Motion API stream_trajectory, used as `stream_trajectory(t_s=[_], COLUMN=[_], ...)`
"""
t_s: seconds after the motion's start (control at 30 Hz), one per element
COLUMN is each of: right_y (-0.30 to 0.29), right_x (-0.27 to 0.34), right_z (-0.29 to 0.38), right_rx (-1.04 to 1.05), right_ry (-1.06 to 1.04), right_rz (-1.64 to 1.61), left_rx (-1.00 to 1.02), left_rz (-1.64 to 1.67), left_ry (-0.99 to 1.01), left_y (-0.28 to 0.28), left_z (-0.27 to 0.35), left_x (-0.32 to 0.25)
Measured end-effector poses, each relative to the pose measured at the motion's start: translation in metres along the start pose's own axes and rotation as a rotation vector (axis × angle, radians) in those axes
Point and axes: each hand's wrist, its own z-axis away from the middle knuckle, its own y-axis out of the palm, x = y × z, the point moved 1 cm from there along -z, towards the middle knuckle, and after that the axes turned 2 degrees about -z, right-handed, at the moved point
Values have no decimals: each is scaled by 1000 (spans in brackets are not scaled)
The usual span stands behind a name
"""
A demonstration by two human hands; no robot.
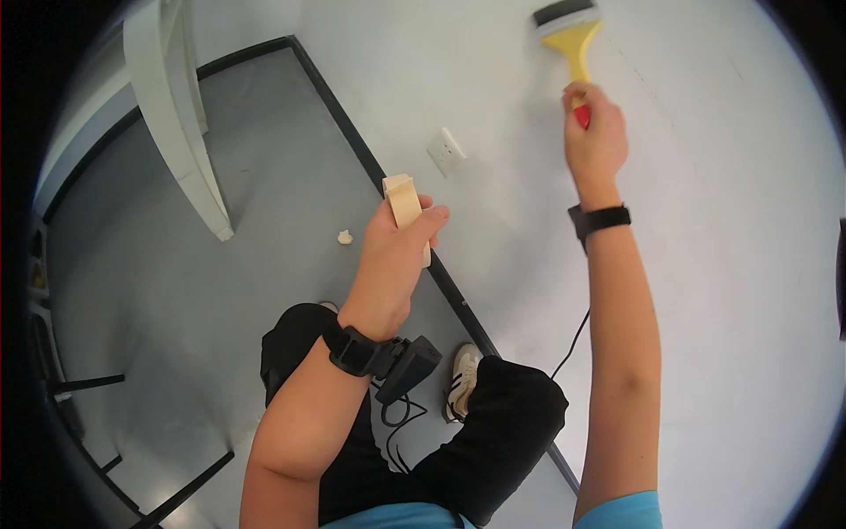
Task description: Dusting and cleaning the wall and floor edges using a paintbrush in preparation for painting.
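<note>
My right hand (596, 135) is closed around the handle of a yellow brush (572, 36) with a red grip end; its wide dark head is slightly blurred and lies over the white wall at the top. In my left hand (400, 241) is a cream-coloured roll of tape or strip material (403, 202), clasped between thumb and fingers, with a folded end at its top. Whether the brush head touches the wall, I cannot tell. A wall socket (446, 151) is on the wall between the two hands.
A black baseboard (340, 119) runs diagonally between wall and grey floor. A small crumpled cream piece (345, 237) lies on the floor. White furniture legs (178, 132) stand at upper left, dark metal legs (188, 489) at lower left. Cables hang by my legs.
</note>
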Motion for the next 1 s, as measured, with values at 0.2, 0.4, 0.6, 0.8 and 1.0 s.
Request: stream_trajectory(t_s=[0.2,0.4,0.6,0.8,1.0], right_y=[23,71,53,0,-17], right_x=[-2,6,9,8,8], right_z=[8,98,90,16,-15], right_rx=[161,727,640,196,119], right_ry=[-90,3,-47,-120,26], right_rz=[26,-98,-57,38,4], left_rx=[4,13,5,20,41], left_rz=[-6,2,3,49,50], left_ry=[-14,-6,6,-2,-36], left_y=[0,0,1,0,1], left_z=[-1,-3,-2,-1,-3], left_x=[0,3,3,1,-1])
